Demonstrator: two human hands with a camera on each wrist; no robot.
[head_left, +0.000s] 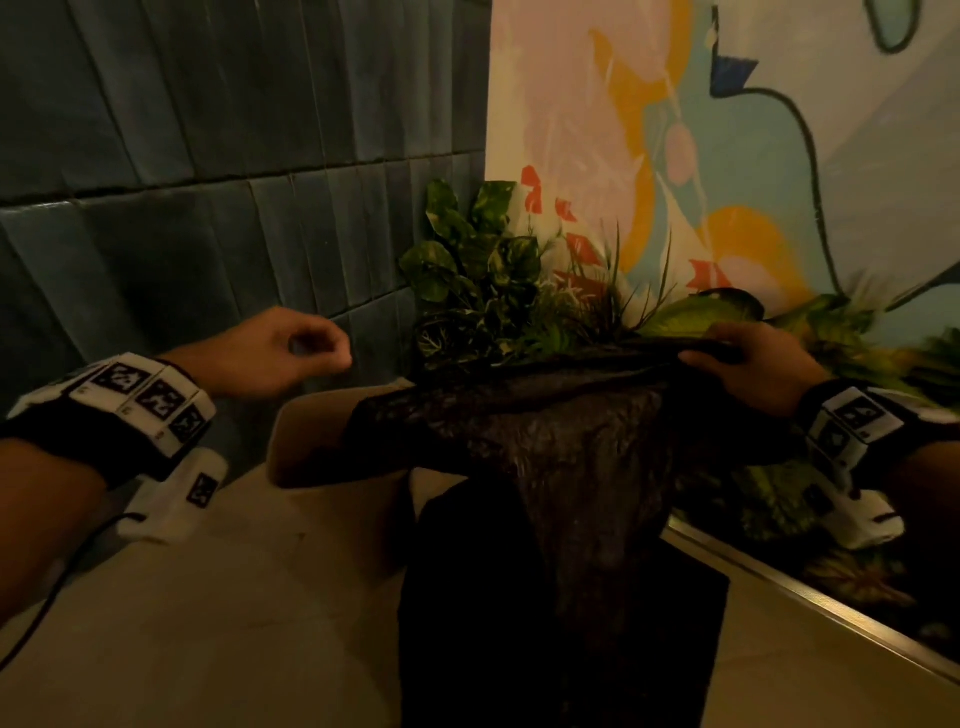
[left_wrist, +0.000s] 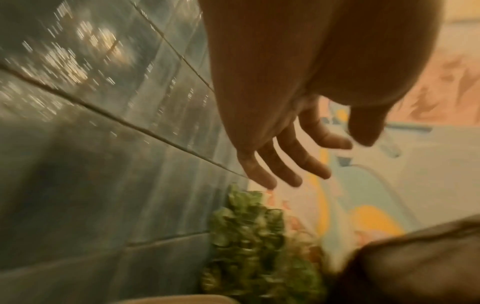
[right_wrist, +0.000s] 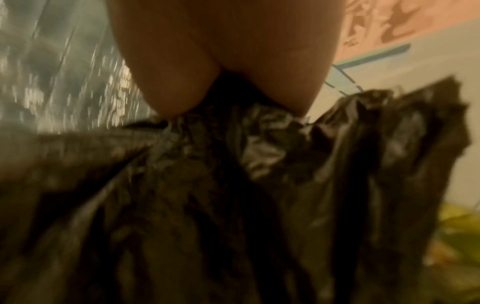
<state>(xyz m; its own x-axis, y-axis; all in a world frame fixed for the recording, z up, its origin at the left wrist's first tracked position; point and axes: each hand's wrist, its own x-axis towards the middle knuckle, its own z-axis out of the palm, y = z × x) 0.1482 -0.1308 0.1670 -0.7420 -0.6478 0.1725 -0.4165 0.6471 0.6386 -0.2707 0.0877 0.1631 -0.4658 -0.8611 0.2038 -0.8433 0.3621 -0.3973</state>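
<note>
Head view: right hand (head_left: 753, 364) gripping the top edge of a black bag (head_left: 561, 431), fingers curled round it, with crinkled plastic bunched in the grip when seen from the right wrist. Bag raised in the middle of the scene, its top edge pulled out flat toward the left, the rest hanging down in a narrowing fall over a dark box (head_left: 571, 649) at the near side, likely a bin in need of a liner. Held by one end like that probably to let the plastic drop and the mouth show. Left hand (head_left: 280, 353) free and well apart from the bag's left corner, holding nothing, fingers loose and lightly bent, thumb near forefinger; likely next to take that loose corner. On the far side a leafy plant (head_left: 478, 270), just behind the raised edge and close enough to snag the plastic. Left of the plant a tiled wall (head_left: 182, 156), to the right a painted wall (head_left: 727, 130). Pale rounded shape (head_left: 311, 431) behind the bag's left corner, between left hand and box; cannot tell what. Metal rail (head_left: 805, 592) along the near right, with more leaves beyond the right wrist.
</note>
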